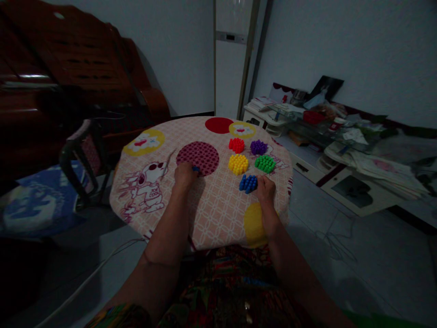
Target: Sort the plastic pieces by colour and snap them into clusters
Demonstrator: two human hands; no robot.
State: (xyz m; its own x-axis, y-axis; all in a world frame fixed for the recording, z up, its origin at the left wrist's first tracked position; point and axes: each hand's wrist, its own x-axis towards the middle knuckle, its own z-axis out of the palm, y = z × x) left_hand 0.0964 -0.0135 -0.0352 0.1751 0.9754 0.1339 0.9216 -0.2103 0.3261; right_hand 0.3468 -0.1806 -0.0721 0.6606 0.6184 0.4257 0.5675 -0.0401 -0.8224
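My left hand [185, 176] is closed at the lower left edge of a dark-red checked circle [201, 155] on the tablecloth. A small blue piece [195, 169] shows at its fingertips; its exact shape is hidden. My right hand [266, 187] has its fingers curled together against the right side of a cluster of blue knobbed pieces [248, 183]. What those fingers pinch, if anything, is hidden. Beyond it are similar clusters in yellow [238, 164], green [265, 164], red [236, 146] and purple [258, 147].
A patterned cloth covers the round table [218, 214]. To the left are a chair [83, 155] and a wooden sofa [85, 68]. A low cabinet [362, 182] with papers and clutter stands right. Behind the table rises a tall white unit [229, 68]. A cable [99, 264] crosses the lower left.
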